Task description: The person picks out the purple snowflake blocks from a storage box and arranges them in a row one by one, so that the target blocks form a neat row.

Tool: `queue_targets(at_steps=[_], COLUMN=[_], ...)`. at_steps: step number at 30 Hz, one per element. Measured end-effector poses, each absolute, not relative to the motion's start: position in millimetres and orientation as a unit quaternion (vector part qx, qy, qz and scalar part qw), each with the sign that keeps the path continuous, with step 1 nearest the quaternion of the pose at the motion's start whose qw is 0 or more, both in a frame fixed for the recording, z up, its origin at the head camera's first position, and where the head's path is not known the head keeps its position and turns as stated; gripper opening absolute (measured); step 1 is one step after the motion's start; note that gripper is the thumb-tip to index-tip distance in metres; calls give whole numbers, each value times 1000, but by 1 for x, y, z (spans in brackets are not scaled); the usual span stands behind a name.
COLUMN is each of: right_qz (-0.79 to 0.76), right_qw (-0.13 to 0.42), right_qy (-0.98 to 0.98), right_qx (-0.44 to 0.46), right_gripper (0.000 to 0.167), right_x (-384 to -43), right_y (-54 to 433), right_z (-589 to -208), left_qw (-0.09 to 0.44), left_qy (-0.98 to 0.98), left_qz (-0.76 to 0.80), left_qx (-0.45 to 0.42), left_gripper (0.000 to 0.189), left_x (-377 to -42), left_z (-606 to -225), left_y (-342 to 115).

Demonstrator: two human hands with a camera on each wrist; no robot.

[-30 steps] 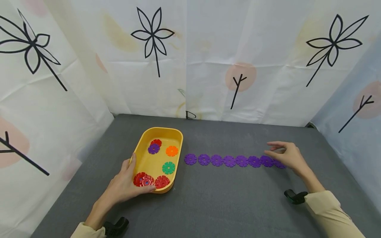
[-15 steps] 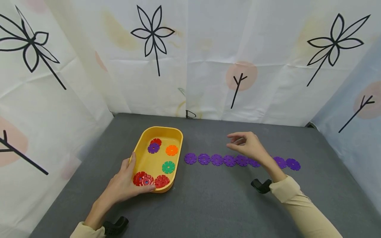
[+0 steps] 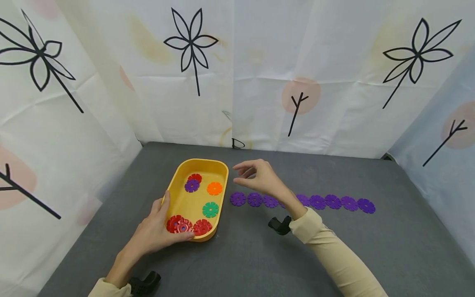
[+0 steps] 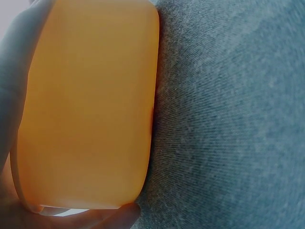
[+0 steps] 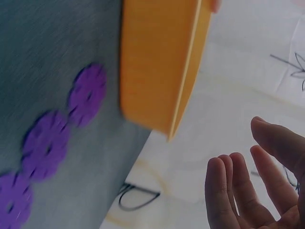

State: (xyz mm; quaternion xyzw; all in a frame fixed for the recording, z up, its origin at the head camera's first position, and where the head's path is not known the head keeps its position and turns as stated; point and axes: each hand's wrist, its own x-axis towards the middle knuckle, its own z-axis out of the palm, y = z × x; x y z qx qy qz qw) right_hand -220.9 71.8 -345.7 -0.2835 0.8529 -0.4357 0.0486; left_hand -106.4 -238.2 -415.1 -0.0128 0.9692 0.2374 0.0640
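Note:
My left hand (image 3: 156, 229) grips the near left corner of a yellow plastic tray (image 3: 190, 203), thumb along the near rim and fingers at the left side. In the left wrist view, the tray's outer wall (image 4: 95, 105) fills much of the frame. Inside lie notched flower-shaped discs: several red ones (image 3: 202, 227), one green (image 3: 210, 209), one orange (image 3: 214, 188) and one purple (image 3: 191, 185). My right hand (image 3: 259, 175) hovers just right of the tray, holding nothing, thumb and fingertips apart. Below it runs a row of purple flower discs (image 3: 318, 202), partly hidden by the wrist.
Grey cloth covers the table (image 3: 237, 264). White curtains (image 3: 259, 53) with black plant drawings stand at the back and both sides. A black wrist mount (image 3: 280, 226) sits at the right cuff, another (image 3: 145, 284) at the left.
My right hand has travelled left from the row's right end to beside the tray, uncovering the rightmost purple discs. The left hand and tray have stayed put.

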Motion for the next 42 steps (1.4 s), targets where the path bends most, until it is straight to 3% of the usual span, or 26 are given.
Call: queue_targets(at_steps=[19,30,42], right_qz=[-400,-246,-170], right_qw=[81,82,56], right_qy=[846,927,939], right_qx=[-343,-270,-295], right_gripper=[34,35,31], right_x=[-233,-230,-230], right_y=[-31,-46,-54], right_z=[-374,-390,-393], left_qw=[53,44,45], left_qy=[970,970,971], left_qz=[236,237,235], left_qx=[-4,0,6], left_gripper=[142,141,141], left_x=[-104,-105,-106], left_z=[-415,-418,-416], left_y=[-242,-239,-241])
